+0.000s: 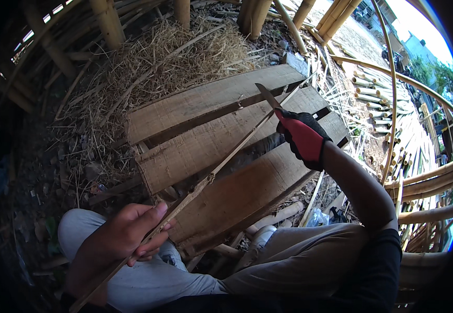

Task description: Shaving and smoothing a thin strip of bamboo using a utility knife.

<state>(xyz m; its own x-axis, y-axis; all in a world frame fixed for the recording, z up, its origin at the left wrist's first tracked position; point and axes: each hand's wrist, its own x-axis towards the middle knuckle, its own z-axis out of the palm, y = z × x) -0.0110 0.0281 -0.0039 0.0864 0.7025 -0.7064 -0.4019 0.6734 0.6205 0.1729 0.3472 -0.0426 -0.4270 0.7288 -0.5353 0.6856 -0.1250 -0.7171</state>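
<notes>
The left hand [132, 235] pinched the bamboo strip [201, 184], which slanted away rightward over the planks [237, 193]. The gloved right hand [303, 136], curled round a knife [267, 95], was nearer the strip's far end.

upper-right glare [418, 22] (left side dim)
</notes>
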